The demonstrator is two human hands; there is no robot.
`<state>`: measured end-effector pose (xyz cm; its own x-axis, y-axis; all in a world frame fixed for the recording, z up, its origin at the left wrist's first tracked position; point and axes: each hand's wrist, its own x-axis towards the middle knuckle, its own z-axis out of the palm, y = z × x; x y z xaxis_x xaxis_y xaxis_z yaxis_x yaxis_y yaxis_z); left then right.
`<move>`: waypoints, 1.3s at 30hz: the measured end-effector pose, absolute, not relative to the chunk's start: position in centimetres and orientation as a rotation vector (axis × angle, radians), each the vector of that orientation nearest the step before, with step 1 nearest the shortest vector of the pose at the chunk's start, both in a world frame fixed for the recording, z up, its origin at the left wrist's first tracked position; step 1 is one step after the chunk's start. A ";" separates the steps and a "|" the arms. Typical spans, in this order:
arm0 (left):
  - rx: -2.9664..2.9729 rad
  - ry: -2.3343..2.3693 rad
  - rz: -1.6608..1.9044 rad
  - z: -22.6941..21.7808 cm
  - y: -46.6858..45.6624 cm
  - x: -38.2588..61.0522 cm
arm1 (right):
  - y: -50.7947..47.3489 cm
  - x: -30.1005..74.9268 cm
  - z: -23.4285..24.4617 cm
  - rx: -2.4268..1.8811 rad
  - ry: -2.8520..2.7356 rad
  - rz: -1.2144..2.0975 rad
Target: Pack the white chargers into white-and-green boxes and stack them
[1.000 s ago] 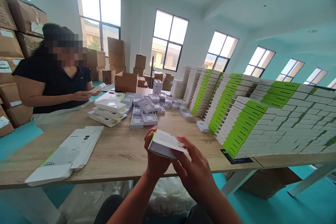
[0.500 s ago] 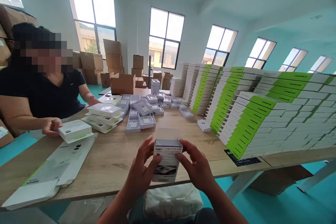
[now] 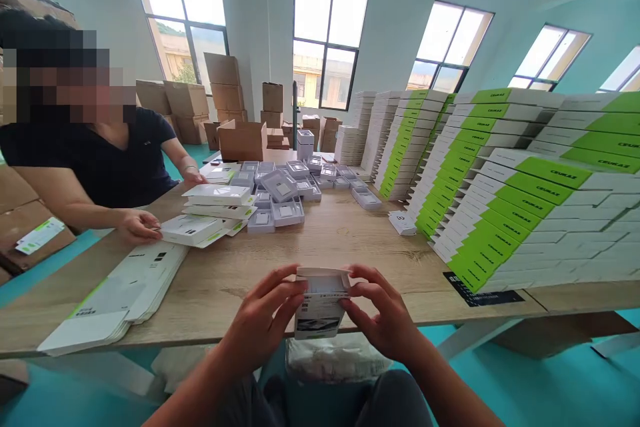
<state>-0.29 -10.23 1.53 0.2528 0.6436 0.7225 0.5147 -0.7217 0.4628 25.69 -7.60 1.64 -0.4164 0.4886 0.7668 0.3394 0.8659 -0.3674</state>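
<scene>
Head view: the left hand (image 3: 265,312) and the right hand (image 3: 384,312) grasp a small printed box (image 3: 320,319) between them, fingers and thumbs on its opposite sides near the upper end, where a flap (image 3: 323,273) is raised. This box is over the near edge of the desk (image 3: 350,240). Beyond the box, slightly to its left, lies a heap of pale plastic trays (image 3: 289,211). Left of the box are piled flat cartons (image 3: 133,273); past them a co-worker's hand (image 3: 140,225) touches a white package (image 3: 187,232). Right of the box, white-and-green boxes (image 3: 520,213) stand in tall stacks, a dark card (image 3: 487,293) at their foot.
</scene>
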 end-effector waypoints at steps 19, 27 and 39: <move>1.986 1.341 1.320 5.5 -10.9 1.8 | -8.3 23.4 5.4 -0.948 -1.948 0.601; 2.078 1.266 1.357 5.2 -10.9 1.2 | -7.8 24.9 3.8 -0.661 -2.024 0.514; 2.172 1.148 1.454 4.2 -10.7 0.7 | -7.5 24.8 2.4 -0.572 -2.010 0.375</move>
